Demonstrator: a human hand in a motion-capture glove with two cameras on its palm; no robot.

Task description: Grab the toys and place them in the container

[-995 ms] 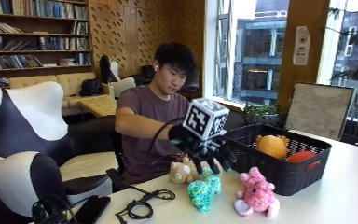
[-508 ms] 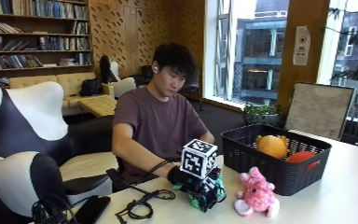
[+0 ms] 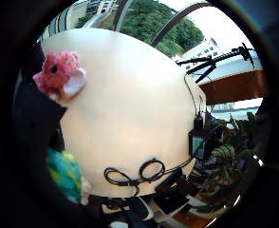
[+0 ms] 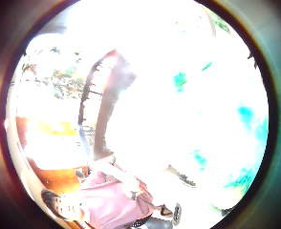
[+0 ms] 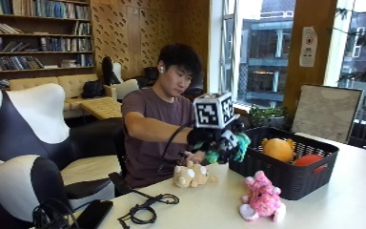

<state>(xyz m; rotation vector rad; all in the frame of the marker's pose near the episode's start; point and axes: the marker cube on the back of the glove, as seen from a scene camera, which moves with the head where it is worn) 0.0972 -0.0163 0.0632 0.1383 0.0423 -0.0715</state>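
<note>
Now right hand (image 5: 216, 140), fingers curled round the teal toy (image 5: 238, 144), has lifted it off the desk (image 5: 335, 200) toward the basket (image 5: 284, 174); drop-in next.

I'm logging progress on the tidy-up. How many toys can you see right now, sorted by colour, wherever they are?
Teal and green toy, held above the table by the gloved right hand: 1
Beige toy, on the table: 1
Pink toy, on the table: 1
Orange toy, in the black basket: 1
Red toy, in the basket: 1
Total: 5
</note>
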